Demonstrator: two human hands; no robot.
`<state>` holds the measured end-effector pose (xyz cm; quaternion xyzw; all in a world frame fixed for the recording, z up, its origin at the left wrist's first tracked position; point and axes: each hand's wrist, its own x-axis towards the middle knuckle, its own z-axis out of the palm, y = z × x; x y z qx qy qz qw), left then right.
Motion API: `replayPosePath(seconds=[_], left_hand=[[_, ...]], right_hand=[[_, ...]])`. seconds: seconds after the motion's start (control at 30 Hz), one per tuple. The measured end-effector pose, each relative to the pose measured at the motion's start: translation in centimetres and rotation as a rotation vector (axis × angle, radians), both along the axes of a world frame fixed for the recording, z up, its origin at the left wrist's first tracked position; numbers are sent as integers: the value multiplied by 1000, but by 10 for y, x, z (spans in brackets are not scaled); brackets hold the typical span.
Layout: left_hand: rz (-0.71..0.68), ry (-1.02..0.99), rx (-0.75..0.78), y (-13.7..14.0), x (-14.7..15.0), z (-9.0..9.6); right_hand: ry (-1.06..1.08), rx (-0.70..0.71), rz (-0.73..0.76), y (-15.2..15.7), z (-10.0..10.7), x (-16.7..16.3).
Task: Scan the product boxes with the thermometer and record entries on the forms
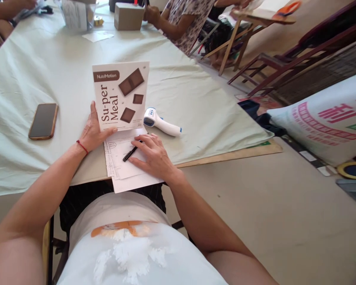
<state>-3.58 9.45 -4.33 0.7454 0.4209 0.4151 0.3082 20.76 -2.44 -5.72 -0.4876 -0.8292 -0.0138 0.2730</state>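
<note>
My left hand (95,130), with a red string bracelet at the wrist, grips the lower left of a white and brown NutriMotion "Su-per Meal" box (127,99). The box stands tilted up with its printed front towards me, pictures of chocolate pieces on it; its depth is hidden. Under my right hand (152,154) lie printed paper sheets (121,158) at the table's near edge. A black pen (129,153) runs slantwise between the thumb and fingers of that hand, over the paper. Just right of the box lies a white and blue infrared thermometer (163,123).
A phone (43,121) lies on the left of the cloth-covered table (201,114). At the far end are a cardboard box (129,16), a clear plastic container (78,16) and other people's arms (178,27). On the right are a wooden chair (264,65) and a printed sack (323,118).
</note>
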Motion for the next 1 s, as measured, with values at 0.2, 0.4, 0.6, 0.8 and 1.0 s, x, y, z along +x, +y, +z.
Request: replayPosePath(seconds=[0.2, 0.4, 0.6, 0.8, 1.0], left_hand=[[-83, 82, 104, -3, -6, 6], [-91, 107, 130, -3, -8, 5], [-91, 118, 137, -1, -8, 1], [-88, 69, 179, 3, -10, -6], [-133, 117, 239, 9, -17, -12]], right_hand=[[3, 25, -20, 2, -2, -1], [28, 61, -14, -1, 0, 0], [86, 130, -135, 20, 1, 29], [-61, -14, -525, 70, -5, 64], [-86, -308, -609, 68, 21, 51]])
